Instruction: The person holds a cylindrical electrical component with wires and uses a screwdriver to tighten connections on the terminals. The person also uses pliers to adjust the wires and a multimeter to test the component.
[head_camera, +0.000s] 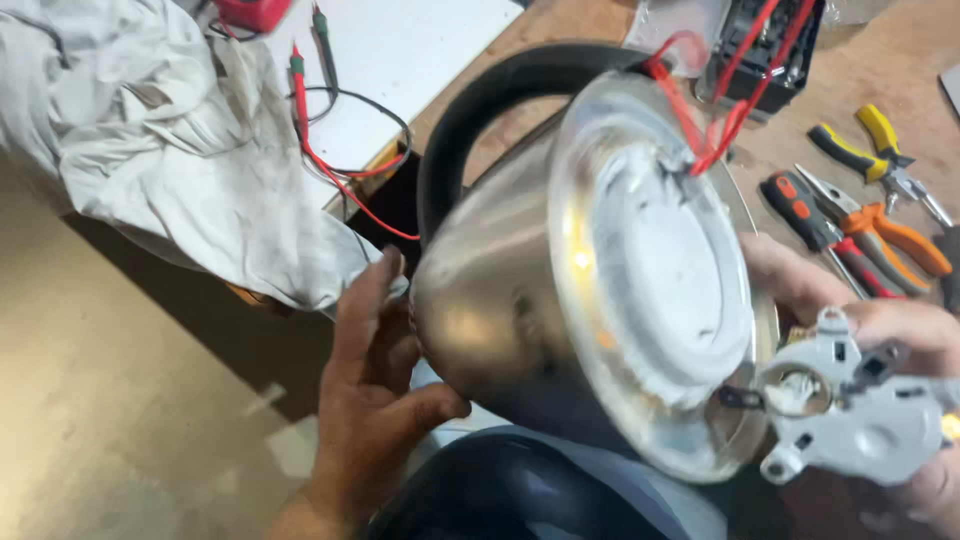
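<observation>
A stainless steel electric kettle (500, 290) lies tipped on its side, its round white underside (665, 270) facing me and its black handle (470, 130) pointing away. My left hand (375, 390) cups the kettle's body from the left, fingers spread against the metal. My right hand (900, 340) grips a grey plastic connector part (855, 415) at the lower edge of the kettle's base. Red wires (700, 120) run from the base toward a black box behind it.
A crumpled white cloth (170, 140) covers the left of the wooden bench. Red and black meter probes (310, 80) lie on a white board. Pliers and screwdrivers with orange and yellow handles (870, 200) lie at right. A black box (765, 50) sits at the back.
</observation>
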